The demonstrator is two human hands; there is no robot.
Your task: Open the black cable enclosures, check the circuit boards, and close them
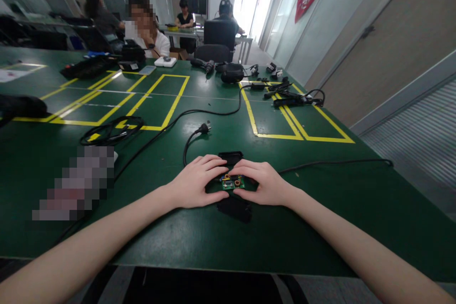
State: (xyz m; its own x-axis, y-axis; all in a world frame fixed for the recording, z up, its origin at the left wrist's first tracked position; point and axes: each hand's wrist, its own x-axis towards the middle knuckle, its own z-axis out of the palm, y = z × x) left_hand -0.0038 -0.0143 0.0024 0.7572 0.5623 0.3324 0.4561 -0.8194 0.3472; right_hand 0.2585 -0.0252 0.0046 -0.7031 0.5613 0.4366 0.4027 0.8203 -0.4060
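Left hand and right hand pinch the circuit board by its edges, at the table between 2 black covers; it looks light, stiff and fragile, so edges suit.

small green circuit board, flat, components facing up

Pinching a small green circuit board between left hand and right hand on a green table; flanked by one black casing half just beyond and a second casing half just nearer; backed by a black plug, yellow tape outlines and seated people at the far end
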